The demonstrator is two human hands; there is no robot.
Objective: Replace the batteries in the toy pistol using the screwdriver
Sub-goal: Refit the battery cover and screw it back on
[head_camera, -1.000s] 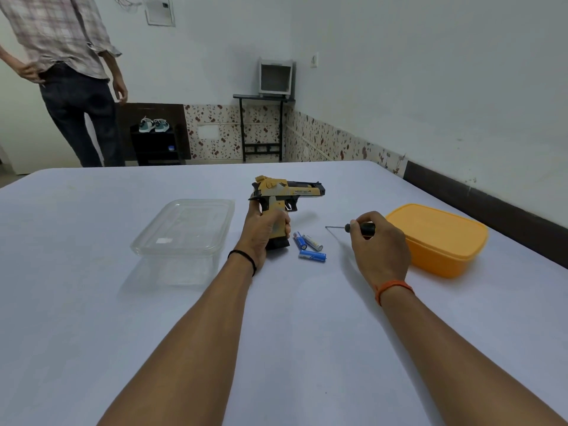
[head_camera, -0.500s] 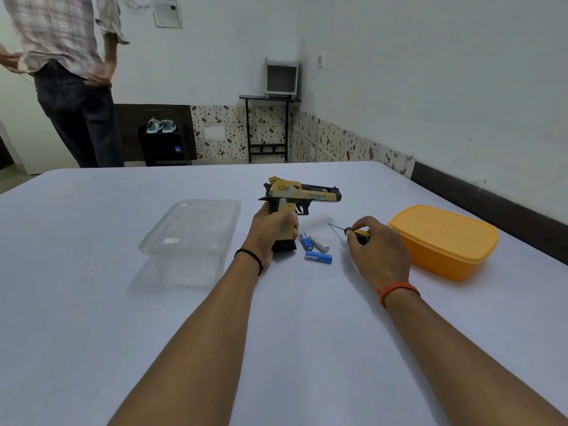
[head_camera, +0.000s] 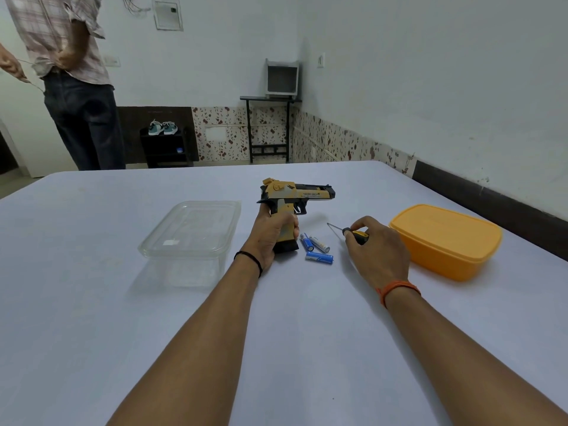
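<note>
A yellow and black toy pistol (head_camera: 295, 193) stands upright on the white table (head_camera: 92, 333), barrel pointing right. My left hand (head_camera: 272, 233) grips its handle, with the black base touching the table. Three blue and white batteries (head_camera: 316, 249) lie loose just right of the handle. My right hand (head_camera: 373, 250) holds a small screwdriver (head_camera: 349, 232) by its yellow and black handle. Its thin metal tip points up and left, a little way from the pistol's trigger.
A clear plastic container (head_camera: 190, 238) sits upside down to the left of the pistol. An orange lidded box (head_camera: 445, 239) stands at the right, close to my right hand. A person (head_camera: 70, 87) stands beyond the table's far left edge.
The screwdriver in my right hand has swung from lying level to pointing up and left, and my fingers have shifted on its handle. My left hand keeps its grip on the pistol.
</note>
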